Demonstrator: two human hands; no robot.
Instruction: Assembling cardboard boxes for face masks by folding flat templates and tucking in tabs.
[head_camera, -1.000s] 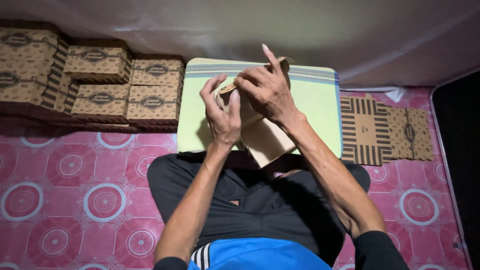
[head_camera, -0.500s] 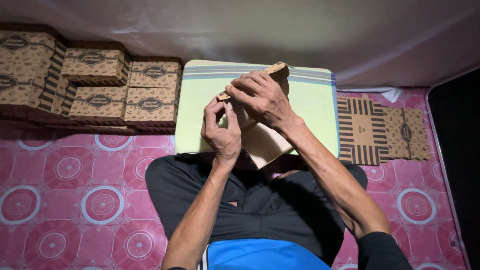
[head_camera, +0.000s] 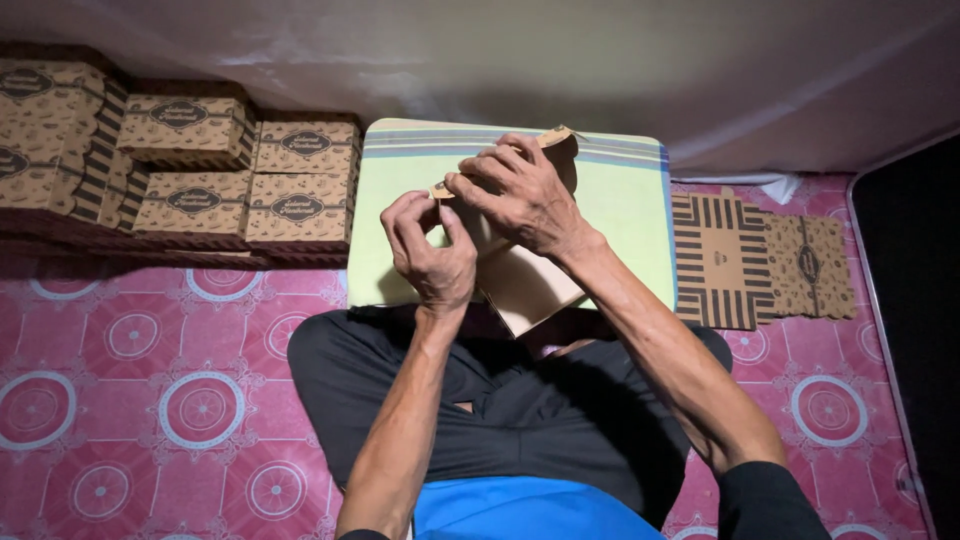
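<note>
One half-folded cardboard box (head_camera: 525, 285) sits right in the middle of the action, held up over the person's lap in front of the pale green cushion (head_camera: 630, 210). Its plain brown underside faces the camera, and its long axis tilts from the lower middle up toward the top right, where a flap corner pokes out above the knuckles. The right hand (head_camera: 520, 195) lies over the upper part of the box, fingers spread and curled across the top edge, gripping the panel firmly. The left hand (head_camera: 432, 250) sits just beside it, lower and to the left, thumb and forefinger pinched narrow on a small tab at the box's left edge. So the tab lies between the two hands, nearer the left one, with the right one pinning the body of the box.

Further out, a stack of finished patterned boxes (head_camera: 190, 170) stands on the left, and flat unfolded box blanks (head_camera: 760, 260) lie on the right, all on the pink patterned floor mat (head_camera: 130, 400).
</note>
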